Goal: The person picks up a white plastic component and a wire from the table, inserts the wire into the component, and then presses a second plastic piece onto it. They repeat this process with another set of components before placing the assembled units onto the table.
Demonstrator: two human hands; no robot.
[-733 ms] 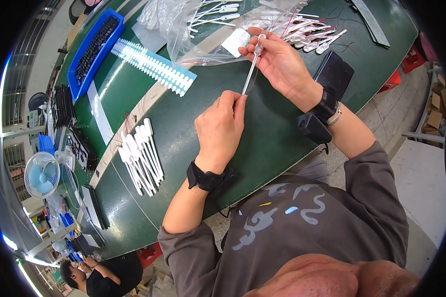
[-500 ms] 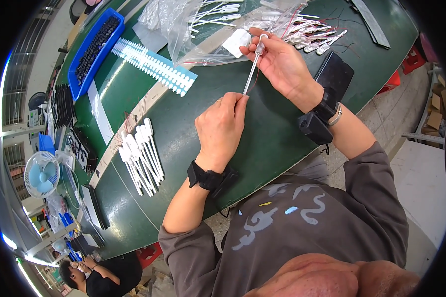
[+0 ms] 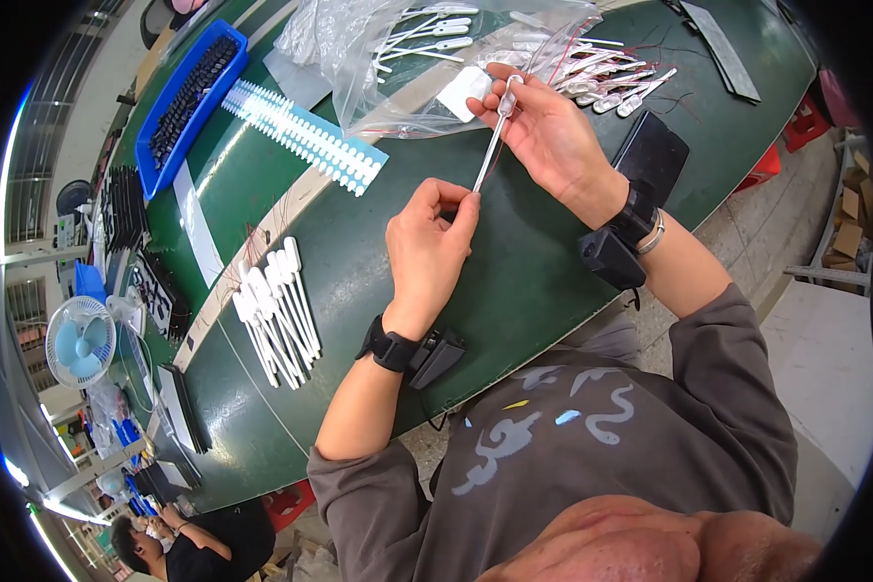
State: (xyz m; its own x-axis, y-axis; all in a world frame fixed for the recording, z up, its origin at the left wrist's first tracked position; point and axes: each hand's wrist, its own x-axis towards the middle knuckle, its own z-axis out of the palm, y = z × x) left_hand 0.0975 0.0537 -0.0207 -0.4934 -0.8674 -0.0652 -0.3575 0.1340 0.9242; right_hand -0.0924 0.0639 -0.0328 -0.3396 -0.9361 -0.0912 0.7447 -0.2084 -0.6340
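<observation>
A thin white stick with a rounded, wider head (image 3: 492,153) slants between my two hands above the green table (image 3: 359,262). My right hand (image 3: 558,136) pinches its head end between thumb and fingers. A fine red wire trails beside the shaft. At the lower end of the stick, my left hand (image 3: 427,242) holds the tip between thumb and index finger, its fingers curled in a loop. Just beyond my right hand lies a white pad (image 3: 465,93) on a clear plastic bag (image 3: 398,107).
Several similar white sticks (image 3: 279,306) lie left of my left hand, more wired ones (image 3: 616,82) at the far right. A light-blue sticker sheet (image 3: 310,141), a blue tray (image 3: 147,155) of black parts and a dark phone-like slab (image 3: 655,150) rest on the table. Another person (image 3: 213,538) sits at lower left.
My left hand has rolled and shifted slightly toward me, its thumb and index finger now forming a rounder loop at the stick's tip. My right hand keeps its hold on the head.
</observation>
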